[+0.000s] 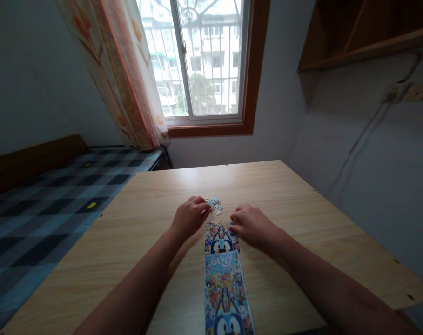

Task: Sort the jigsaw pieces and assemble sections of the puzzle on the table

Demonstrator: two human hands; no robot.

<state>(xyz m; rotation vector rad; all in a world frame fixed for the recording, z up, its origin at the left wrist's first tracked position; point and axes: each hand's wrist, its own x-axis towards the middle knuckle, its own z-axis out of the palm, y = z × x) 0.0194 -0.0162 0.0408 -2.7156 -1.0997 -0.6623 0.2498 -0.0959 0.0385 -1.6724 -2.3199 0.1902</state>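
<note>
Wooden table [267,186], poster [225,291], puzzle [222,242], loose pieces [214,204], left hand [190,215] pinched beside pieces, right hand [252,224] curled at puzzle edge, contents of both unclear.

I find both arms bare over their visible length, reaching forward and converging. The left forearm [141,284] runs inward to the left hand [192,213], which I record palm down, knuckles raised, fingers bent toward the right, with thumb and index tips close together. The right forearm [312,274] (I note a faint darker mark along it) angles inward to the right hand [250,224], its back uppermost, fingers curled and directed left. The fingertips of the two hands face each other, apart. Whether either grips anything, I cannot determine.
</note>
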